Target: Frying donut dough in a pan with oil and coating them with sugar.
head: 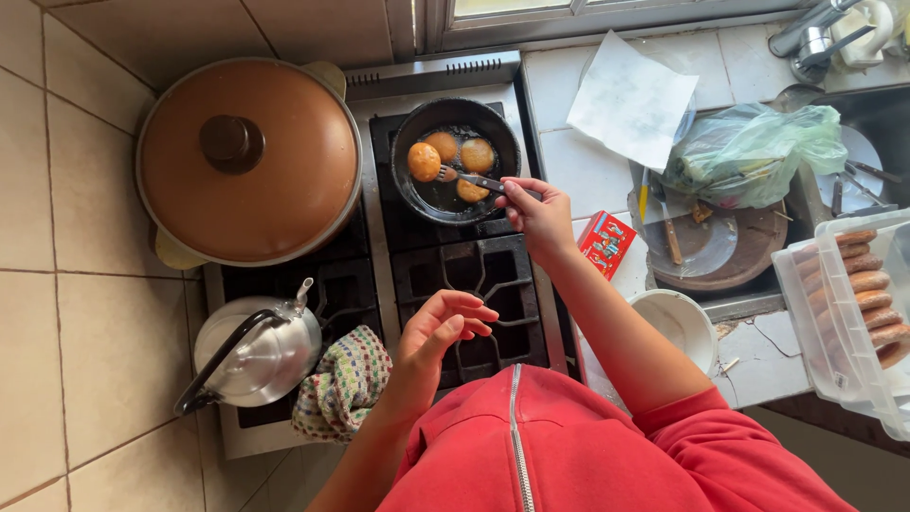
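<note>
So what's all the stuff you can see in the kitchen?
frying pan: one, black, back burner
fried patties: four, golden, in pan
fork: one, metal, in right hand's grip
lidded pot: one, brown, back left
kettle: one, silver, front left
cloth: one, chequered, beside kettle
sausages: several, brown, clear tub at right
small box: one, red, counter
bowl: one, white, counter
left hand: empty, over front burner
right hand: over pan

The right hand reaches forward with the arm stretched out, fingers pinched shut around a thin handle, wrist straight. The left hand hangs lower and nearer the body, palm turned up, fingers loosely curled and holding nothing, forearm bent inward.
</note>
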